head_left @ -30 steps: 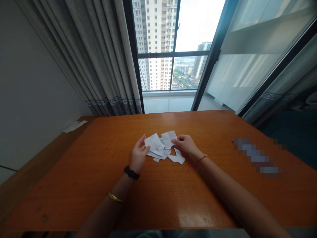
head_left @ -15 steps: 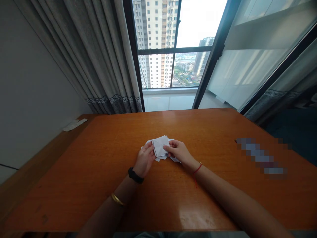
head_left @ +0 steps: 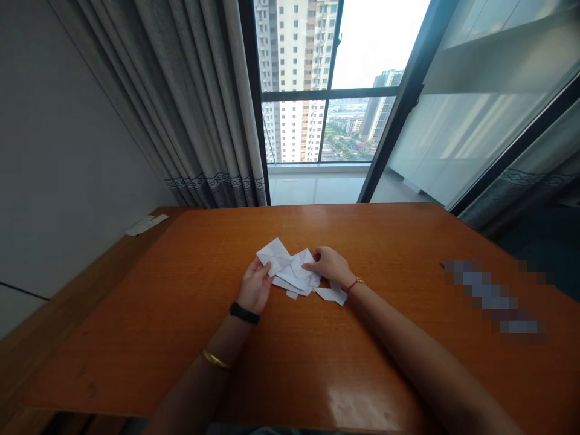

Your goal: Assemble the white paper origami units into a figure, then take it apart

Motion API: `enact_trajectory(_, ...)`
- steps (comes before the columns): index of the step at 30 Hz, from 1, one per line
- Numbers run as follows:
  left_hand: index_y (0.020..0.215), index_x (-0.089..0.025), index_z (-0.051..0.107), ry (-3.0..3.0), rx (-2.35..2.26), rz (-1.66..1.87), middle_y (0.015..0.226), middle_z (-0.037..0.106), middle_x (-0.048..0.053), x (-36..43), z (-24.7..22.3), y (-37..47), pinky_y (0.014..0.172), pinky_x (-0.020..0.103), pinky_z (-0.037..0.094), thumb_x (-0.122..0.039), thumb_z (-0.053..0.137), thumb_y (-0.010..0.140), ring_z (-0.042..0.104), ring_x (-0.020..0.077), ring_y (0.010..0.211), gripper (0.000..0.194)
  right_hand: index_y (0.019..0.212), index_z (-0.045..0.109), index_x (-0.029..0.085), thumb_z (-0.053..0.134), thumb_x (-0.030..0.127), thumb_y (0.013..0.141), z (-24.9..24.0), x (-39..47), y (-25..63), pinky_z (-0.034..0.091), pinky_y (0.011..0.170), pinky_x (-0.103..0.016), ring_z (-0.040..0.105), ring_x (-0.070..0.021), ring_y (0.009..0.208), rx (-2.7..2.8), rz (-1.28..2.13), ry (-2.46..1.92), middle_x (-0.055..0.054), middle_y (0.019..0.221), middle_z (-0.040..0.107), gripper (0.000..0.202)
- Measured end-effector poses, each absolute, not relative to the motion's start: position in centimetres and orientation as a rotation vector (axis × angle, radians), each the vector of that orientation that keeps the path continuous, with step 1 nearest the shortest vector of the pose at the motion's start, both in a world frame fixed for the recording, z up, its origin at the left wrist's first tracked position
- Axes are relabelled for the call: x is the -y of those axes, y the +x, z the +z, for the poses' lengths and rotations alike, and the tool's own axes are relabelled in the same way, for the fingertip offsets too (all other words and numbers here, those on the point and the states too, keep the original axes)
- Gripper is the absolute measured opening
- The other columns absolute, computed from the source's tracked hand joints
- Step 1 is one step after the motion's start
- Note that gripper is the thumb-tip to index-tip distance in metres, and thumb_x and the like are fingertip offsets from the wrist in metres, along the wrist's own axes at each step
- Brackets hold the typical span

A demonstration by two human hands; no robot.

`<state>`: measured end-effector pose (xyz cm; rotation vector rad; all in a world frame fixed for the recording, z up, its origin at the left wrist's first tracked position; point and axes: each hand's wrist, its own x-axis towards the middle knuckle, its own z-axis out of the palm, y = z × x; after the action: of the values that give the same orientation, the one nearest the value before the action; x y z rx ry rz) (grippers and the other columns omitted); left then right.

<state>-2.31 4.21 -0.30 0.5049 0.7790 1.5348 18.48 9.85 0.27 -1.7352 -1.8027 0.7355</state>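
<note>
A creased white folded paper (head_left: 274, 256) is pinched between the thumb and fingers of my left hand (head_left: 254, 285), tilted above the table. Just right of it, a pile of folded white papers (head_left: 296, 275) lies in a loose heap. My right hand (head_left: 332, 266) is closed on a folded paper at the top of that pile, its thumb on the paper's right edge. One more white piece (head_left: 333, 293) sticks out under my right wrist. The lower sheets of the pile are partly hidden.
The papers rest on a wooden table (head_left: 181, 326). A blurred-out object (head_left: 492, 295) lies at its right side. Some flat white paper (head_left: 147, 225) sits on the ledge at the far left. Beyond the table are a grey curtain (head_left: 212, 121) and a window.
My hands were together on a small stack of folded papers. Now they are apart, the left with one folded paper, the right at the pile. The view has shifted slightly.
</note>
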Motion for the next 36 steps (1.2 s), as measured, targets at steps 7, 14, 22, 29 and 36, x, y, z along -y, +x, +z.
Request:
enact_trajectory(7, 0.098, -0.017, 0.06, 0.441, -0.889, 1.388, 0.1, 0.068, 0.005, -3.7, -0.2, -2.3, 0.081, 0.039, 0.056, -0.003, 0.059, 0.077, 0.066, 0.0184, 0.088, 0.026, 0.068, 0.054, 0.017, 0.063, 0.047, 0.07, 2.0, -9.6, 20.0, 0.029, 0.048, -0.022, 0.041, -0.0093, 0.052, 1.629, 0.979, -1.53, 0.002, 0.06, 0.05, 0.031)
enact_trajectory(14, 0.105, -0.018, 0.058, 0.545, -0.886, 1.179, 0.1, 0.068, 0.007, -2.5, 0.2, -1.0, 0.069, 0.031, 0.058, -0.007, 0.062, 0.075, 0.067, 0.0179, 0.082, 0.032, 0.07, 0.056, 0.017, 0.073, 0.048, 0.064, 4.7, -6.2, 19.2, 0.026, 0.042, -0.021, 0.035, -0.0061, 0.043, 1.307, 1.545, -1.11, 0.005, 0.051, 0.046, 0.036)
enact_trajectory(22, 0.109, -0.02, 0.058, 0.612, -0.813, 1.133, 0.105, 0.068, 0.007, -1.6, 0.5, 0.2, 0.072, 0.032, 0.057, -0.014, 0.065, 0.076, 0.067, 0.019, 0.086, 0.035, 0.069, 0.058, 0.015, 0.07, 0.045, 0.065, 0.7, -4.4, 17.0, 0.034, 0.047, -0.022, 0.044, -0.0101, 0.052, 1.391, 1.196, -1.292, 0.002, 0.058, 0.053, 0.033)
enact_trajectory(29, 0.11, -0.02, 0.055, 0.655, -0.823, 1.171, 0.119, 0.062, 0.009, -1.2, 0.6, 0.6, 0.077, 0.035, 0.056, -0.032, 0.065, 0.08, 0.064, 0.0214, 0.098, 0.033, 0.065, 0.055, 0.016, 0.068, 0.044, 0.068, 0.4, -4.7, 17.3, 0.03, 0.048, -0.022, 0.039, -0.009, 0.052, 1.463, 1.113, -1.325, 0.004, 0.056, 0.044, 0.031)
enact_trajectory(36, 0.115, -0.019, 0.056, 0.894, -0.878, 1.188, 0.117, 0.063, 0.01, -0.8, -0.3, 1.0, 0.078, 0.034, 0.055, -0.033, 0.067, 0.079, 0.064, 0.0233, 0.096, 0.04, 0.091, 0.058, 0.015, 0.07, 0.047, 0.067, 1.0, -3.2, 17.9, 0.039, 0.055, -0.023, 0.048, -0.0101, 0.059, 1.38, 1.387, -1.155, 0.0, 0.075, 0.057, 0.042)
